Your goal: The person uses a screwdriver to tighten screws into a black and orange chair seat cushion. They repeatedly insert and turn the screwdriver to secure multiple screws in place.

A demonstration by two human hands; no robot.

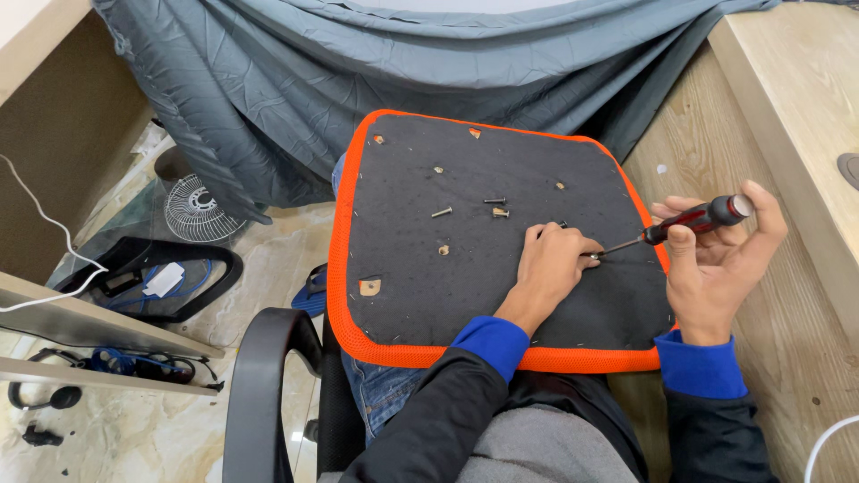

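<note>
Grey cloth (376, 80) hangs in big folds across the far side, a pale tiled floor (152, 429) runs down the left, and a light wooden desk (787, 98) fills the right. Resting on the person's lap, filling the middle, is a chair seat panel (465, 295) turned underside up — black fabric ringed with an orange mesh border — so the screw holes face the camera and both hands can get at them. A black armrest (259, 385) curves up at the near left, and further left a small white fan grille (192, 207) sits on the floor beside a black plastic chair part (143, 273).

Now the hands. The right hand (716, 259) is curled loosely round a screwdriver (689, 224) with a red and black handle, thumb and fingers up at the butt end, held nearly flat so the shaft reaches left to the panel. The left hand (550, 259) lies knuckles up on the black fabric, fingers bunched at the tip of the shaft — apparently pinching a small screw there to steady it, though the screw itself is too hidden to be sure.

Loose on the fabric just beyond the left hand, within easy reach: a long screw (442, 213), a dark bolt (494, 200) and a short brass-coloured fastener (500, 213).
</note>
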